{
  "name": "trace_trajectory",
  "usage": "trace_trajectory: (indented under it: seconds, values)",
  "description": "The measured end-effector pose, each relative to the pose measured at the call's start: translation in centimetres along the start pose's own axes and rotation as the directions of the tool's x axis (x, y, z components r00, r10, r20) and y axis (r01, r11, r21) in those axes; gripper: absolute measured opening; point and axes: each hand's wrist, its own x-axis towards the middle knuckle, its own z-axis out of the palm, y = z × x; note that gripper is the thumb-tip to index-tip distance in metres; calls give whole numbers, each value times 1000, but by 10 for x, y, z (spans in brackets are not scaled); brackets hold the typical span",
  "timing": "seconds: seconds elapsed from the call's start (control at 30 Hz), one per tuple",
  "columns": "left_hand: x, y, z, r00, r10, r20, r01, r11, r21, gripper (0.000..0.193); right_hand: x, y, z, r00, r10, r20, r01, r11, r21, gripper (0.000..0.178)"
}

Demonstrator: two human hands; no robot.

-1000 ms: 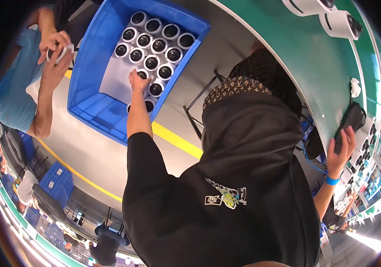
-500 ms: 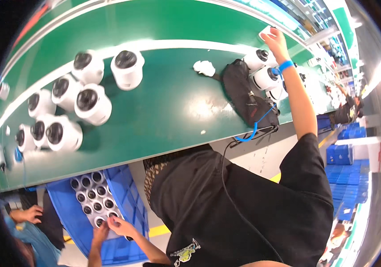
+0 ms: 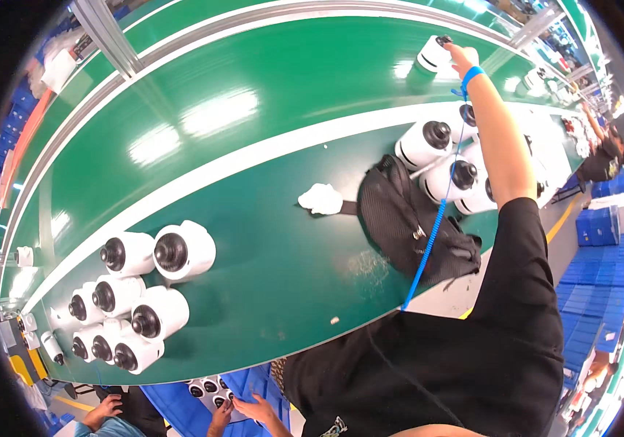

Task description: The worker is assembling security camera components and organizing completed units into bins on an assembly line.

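My right hand, with a blue coiled-cord wristband, reaches far across to the upper right. Its fingers are closed at the black lens end of a white dome camera that stands on the green conveyor belt. Beneath my forearm, several more white dome cameras crowd the near bench. A black mesh bag lies beside them, and a crumpled white piece touches its strap. My left hand is out of view.
Another group of white dome cameras stands at the bench's left. Below the bench edge, another person's hands are at a blue crate holding several cameras. A further person's hand is at lower left. Stacked blue crates stand at right.
The view has turned, showing more of the belt and less of the crate. The white camera at my right hand now shows more fully on the belt. The wristband's blue cord has stretched.
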Motion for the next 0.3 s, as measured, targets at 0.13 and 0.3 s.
trace_trajectory:
  seconds: [0.13,0.3]
  values:
    - [-9,-4,4,995,-2,103,-14,988,155,77,60,19,23,986,51,-159,-94,955,-282,104]
    - [-29,7,-4,972,-172,159,127,957,261,82,89,25,43,998,16,67,-27,987,158,101]
